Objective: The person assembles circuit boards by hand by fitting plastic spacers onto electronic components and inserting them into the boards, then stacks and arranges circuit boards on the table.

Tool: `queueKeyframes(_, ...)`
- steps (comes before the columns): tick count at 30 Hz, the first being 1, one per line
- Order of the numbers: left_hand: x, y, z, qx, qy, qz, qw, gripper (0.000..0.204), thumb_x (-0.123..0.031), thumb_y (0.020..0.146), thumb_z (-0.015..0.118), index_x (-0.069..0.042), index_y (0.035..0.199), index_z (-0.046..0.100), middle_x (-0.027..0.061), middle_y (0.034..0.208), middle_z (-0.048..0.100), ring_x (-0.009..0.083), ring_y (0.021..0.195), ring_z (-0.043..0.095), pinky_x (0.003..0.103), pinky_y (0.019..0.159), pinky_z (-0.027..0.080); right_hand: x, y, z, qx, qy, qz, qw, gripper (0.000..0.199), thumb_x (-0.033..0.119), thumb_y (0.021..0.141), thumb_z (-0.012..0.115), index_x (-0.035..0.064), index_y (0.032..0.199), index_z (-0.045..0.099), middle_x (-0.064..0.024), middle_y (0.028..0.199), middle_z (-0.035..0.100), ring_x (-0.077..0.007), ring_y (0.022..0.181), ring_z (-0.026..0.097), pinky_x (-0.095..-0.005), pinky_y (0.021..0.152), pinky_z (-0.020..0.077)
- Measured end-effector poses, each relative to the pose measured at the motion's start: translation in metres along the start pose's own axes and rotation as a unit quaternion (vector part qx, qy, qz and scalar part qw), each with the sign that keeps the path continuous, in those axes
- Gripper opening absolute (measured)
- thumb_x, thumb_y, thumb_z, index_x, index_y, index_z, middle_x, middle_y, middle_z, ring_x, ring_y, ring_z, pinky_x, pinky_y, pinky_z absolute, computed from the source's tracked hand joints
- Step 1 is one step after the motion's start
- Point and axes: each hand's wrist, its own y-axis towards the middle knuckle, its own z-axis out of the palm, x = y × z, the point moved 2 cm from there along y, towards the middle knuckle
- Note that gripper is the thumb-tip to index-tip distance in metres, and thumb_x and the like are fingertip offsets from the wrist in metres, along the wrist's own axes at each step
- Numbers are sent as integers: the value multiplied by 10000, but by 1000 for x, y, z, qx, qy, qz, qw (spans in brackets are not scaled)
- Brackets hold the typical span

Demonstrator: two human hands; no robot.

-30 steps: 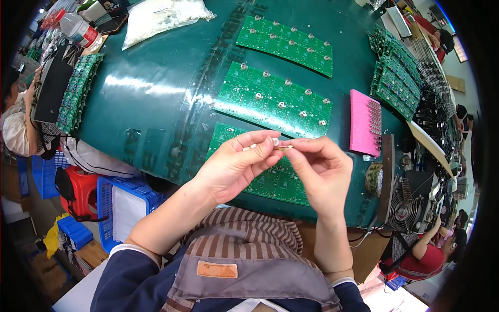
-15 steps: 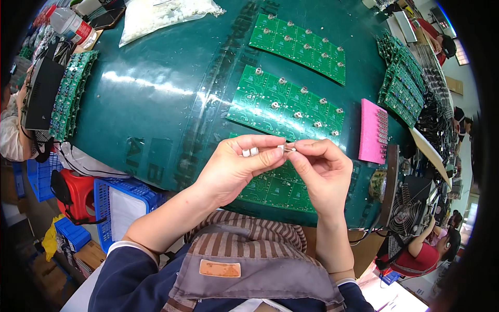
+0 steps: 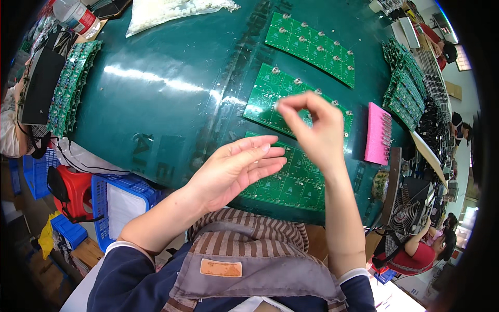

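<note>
A dark green surface [image 3: 171,99] fills the view, glossy with glare. Three green circuit panels lie on it: nearest panel [image 3: 291,179] at centre, middle panel [image 3: 270,99] at 12 o'clock of it, far panel [image 3: 312,47] beyond. Pink foam block [image 3: 378,132] at 3 o'clock, clear bag [image 3: 171,10] at 11.

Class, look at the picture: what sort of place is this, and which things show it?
Probably an electronics assembly workshop: green circuit board panels lie on a dark green work mat, with more boards stacked nearby.

Bright overhead light is reflected as white glare at ten o'clock on the worktop [image 3: 171,119]; edges are bent and blackened.
</note>
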Motion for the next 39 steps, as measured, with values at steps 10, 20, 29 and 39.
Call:
queueKeyframes(10, 3, -24, -11, 23, -7, -43, 999, 339, -151, 950, 411, 60, 1210, 460, 151, 1067, 586, 200, 915, 605, 299, 774, 515, -3, 43, 12, 81, -140, 15, 987, 106, 70, 742, 636, -6, 809, 664, -127, 753, 673, -206, 710, 663, -304, 673, 517)
queueKeyframes(20, -2, -30, -16, 10, -11, -78, 997, 310, -101, 897, 454, 60, 1157, 502, 2, 730, 486, 53, 533, 364, 182, 438, 260, 1, 45, 14, 109, -181, 7, 977, 106, 67, 745, 639, -15, 811, 655, -151, 772, 667, -251, 722, 661, -324, 667, 516)
queueKeyframes(29, 5, -32, -12, 3, 136, -51, 989, 208, -74, 855, 543, 51, 983, 649, -90, 519, 362, 13, 467, 283, 186, 417, 212, 2, 40, 16, 98, -181, -17, 978, 77, 34, 757, 626, -16, 813, 646, -164, 772, 660, -272, 727, 658, -331, 672, 513)
queueKeyframes(39, 28, -26, 3, 63, 698, 356, 618, 192, -209, 704, 727, -119, 871, 698, 12, 533, 509, 177, 486, 547, 301, 417, 428, -9, 24, 24, -5, -119, -49, 992, 44, 14, 751, 639, 4, 764, 598, -117, 705, 623, -245, 668, 612, -342, 619, 484)
